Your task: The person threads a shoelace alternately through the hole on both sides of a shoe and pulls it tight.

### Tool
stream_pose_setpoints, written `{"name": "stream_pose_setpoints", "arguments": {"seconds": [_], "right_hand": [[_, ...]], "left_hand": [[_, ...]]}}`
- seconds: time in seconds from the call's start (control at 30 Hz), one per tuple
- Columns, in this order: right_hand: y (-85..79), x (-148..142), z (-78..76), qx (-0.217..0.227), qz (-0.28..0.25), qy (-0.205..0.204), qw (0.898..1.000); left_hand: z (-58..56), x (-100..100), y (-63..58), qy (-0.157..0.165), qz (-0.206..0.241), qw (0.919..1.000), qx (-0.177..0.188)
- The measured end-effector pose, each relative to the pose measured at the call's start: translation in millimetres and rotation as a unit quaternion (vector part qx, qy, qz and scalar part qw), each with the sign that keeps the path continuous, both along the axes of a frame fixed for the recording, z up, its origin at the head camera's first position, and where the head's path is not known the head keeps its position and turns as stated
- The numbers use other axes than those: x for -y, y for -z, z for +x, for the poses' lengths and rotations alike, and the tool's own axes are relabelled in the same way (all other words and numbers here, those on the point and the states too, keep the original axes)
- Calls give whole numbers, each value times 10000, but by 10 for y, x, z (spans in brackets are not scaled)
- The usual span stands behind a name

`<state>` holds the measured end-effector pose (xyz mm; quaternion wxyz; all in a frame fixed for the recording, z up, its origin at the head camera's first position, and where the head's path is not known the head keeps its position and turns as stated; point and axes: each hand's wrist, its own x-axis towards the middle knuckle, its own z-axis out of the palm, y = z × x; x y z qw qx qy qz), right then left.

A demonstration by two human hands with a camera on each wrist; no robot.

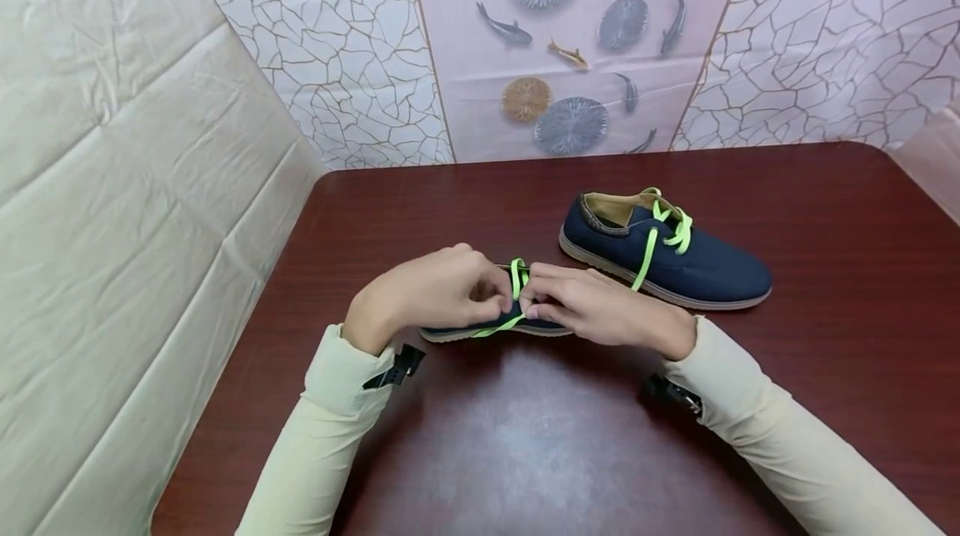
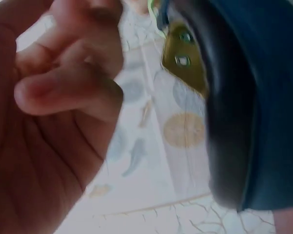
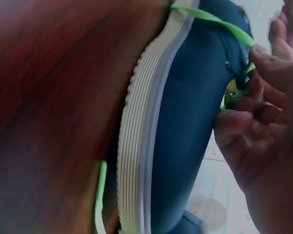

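Both hands meet over a navy shoe with a pale ribbed sole, standing on the table, its toe toward the right. A neon green shoelace runs through its eyelets. My right hand pinches the lace between thumb and fingers; in the right wrist view, a length stretches from there across the shoe's side. From the left, my left hand pinches at the lace with bent fingers, its fingertips close to the right hand's. In the left wrist view, the dark padded collar is beside that hand. The hands hide much of the shoe.
A second navy shoe with green laces stands behind and to the right, toe pointing right. A dark red-brown wooden table lies beneath. Patterned cloth hangs behind it, and a pale quilted covering rises along the left.
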<state>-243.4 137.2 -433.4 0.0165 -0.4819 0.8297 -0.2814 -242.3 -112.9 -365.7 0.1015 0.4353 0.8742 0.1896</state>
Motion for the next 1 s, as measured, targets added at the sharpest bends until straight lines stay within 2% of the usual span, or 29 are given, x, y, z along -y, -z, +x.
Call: {"name": "stream_pose_setpoints", "arguments": {"seconds": [0.07,0.17,0.3,0.5,0.7,0.87,1.0], "right_hand": [[15,4,-14,248,-97,68,9996],[30,9,-27,559,-191,128,9982],[43,8,-41,981,-380,106,9944],[59,-27,-87,1710,-728,7,9826],[54,-73,-119,2345,-937,-132,9675],[75,-89,-153,2518,-1080,-330,9612],[85,-88,-162,2610,-1141,-383,9578]], "left_hand": [[40,-63,9,-76,-335,9994,96],[79,-162,43,-383,-783,9959,221],[107,-265,89,-700,-920,9923,433],[155,-316,106,-1059,-819,9909,123],[218,-343,96,-1280,-719,9890,-168],[228,-318,81,-1159,-621,9905,-400],[191,-263,73,-1035,-391,9937,-175]]}}
